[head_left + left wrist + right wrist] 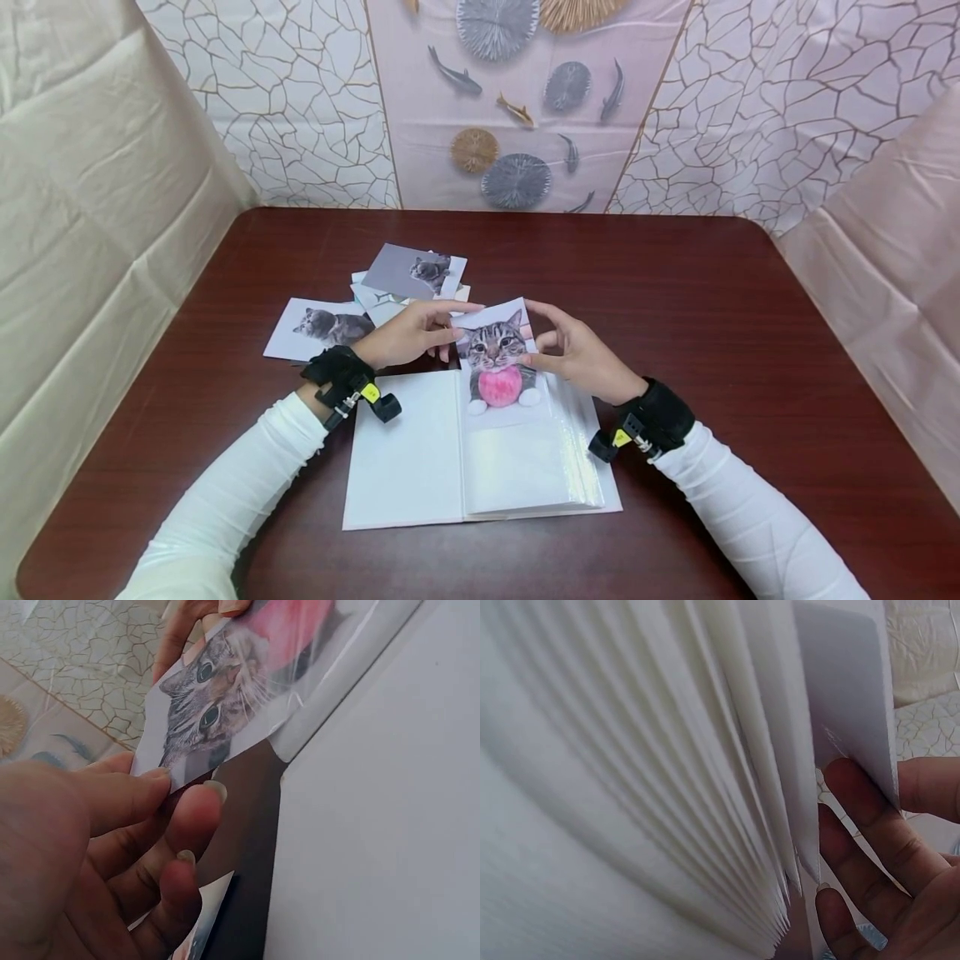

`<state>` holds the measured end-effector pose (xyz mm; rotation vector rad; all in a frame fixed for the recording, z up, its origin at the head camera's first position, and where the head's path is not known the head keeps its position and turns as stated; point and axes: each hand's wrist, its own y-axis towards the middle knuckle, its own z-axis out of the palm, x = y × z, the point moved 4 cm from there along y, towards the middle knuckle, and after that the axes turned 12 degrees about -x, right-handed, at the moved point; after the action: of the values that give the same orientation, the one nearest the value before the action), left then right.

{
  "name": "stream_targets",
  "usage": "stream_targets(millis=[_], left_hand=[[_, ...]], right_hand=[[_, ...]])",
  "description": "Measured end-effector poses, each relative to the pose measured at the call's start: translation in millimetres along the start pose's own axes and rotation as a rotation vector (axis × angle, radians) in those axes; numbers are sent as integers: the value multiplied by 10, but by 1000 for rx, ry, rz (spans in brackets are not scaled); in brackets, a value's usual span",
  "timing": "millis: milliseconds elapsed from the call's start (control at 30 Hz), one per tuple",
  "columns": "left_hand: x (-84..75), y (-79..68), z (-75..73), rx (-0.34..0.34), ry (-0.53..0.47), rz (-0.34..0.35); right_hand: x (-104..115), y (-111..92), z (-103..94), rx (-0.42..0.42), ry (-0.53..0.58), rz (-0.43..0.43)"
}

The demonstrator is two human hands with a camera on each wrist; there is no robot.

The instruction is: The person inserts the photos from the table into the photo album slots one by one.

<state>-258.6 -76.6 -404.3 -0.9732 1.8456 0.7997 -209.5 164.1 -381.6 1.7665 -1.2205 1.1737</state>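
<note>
A photo of a tabby cat with a pink ball (pixel 495 354) is partly inside the clear sleeve on the right-hand page of an open white photo album (pixel 405 450). My left hand (pixel 412 333) pinches the photo's upper left corner between thumb and fingers; the left wrist view shows this thumb (pixel 127 799) on its face. On the photo's right edge, my right hand (pixel 581 354) grips with thumb in front and fingers behind. The right wrist view has the album's stacked pages (pixel 705 750) fanned beside the right fingers (pixel 870 817).
Left of the album lies a photo of a grey cat (pixel 322 327). Behind it, several overlapping photos (pixel 397 271) form a loose pile. Everything rests on a dark reddish-brown table (pixel 690 317), with patterned cloth (pixel 300 100) hanging behind.
</note>
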Motion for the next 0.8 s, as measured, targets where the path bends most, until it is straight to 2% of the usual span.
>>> stream_targets(millis=[367, 800], left_hand=[[-22, -19, 39, 40, 10, 10], [-39, -20, 60, 78, -6, 22]], right_hand=[[1, 4, 0, -5, -32, -22], [1, 12, -8, -3, 24, -12]])
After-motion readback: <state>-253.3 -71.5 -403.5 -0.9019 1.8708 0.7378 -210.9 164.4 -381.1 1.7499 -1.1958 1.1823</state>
